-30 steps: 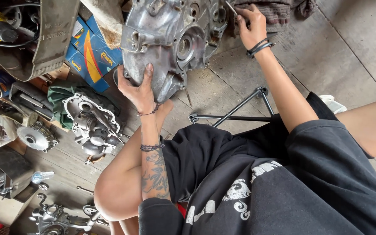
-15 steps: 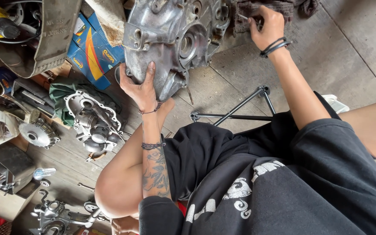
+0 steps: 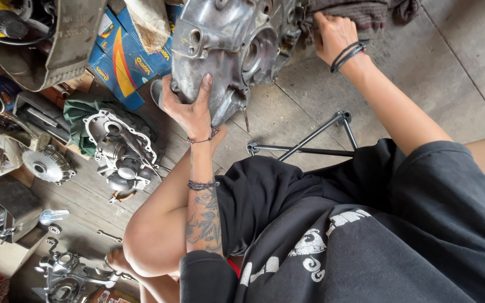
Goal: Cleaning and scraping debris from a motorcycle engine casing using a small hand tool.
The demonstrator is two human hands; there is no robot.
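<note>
A large grey metal engine casing [image 3: 228, 47] stands on the concrete floor in front of me. My left hand [image 3: 189, 109] grips its lower left edge, fingers wrapped over the rim. My right hand [image 3: 332, 35] is at the casing's upper right side, closed on a dark brownish rag [image 3: 366, 12] that lies against the casing. Black bands circle my right wrist, thin bracelets my left.
A black metal tripod-like stand [image 3: 310, 143] lies on the floor below the casing. To the left are a smaller engine cover [image 3: 120, 148] on a green cloth, blue and orange cardboard boxes [image 3: 122, 53], a toothed round part [image 3: 46, 164] and more engine parts [image 3: 65, 275].
My right hand has moved up and right from holding a thin tool near the casing top to gripping the rag. The left hand keeps its hold on the casing.
</note>
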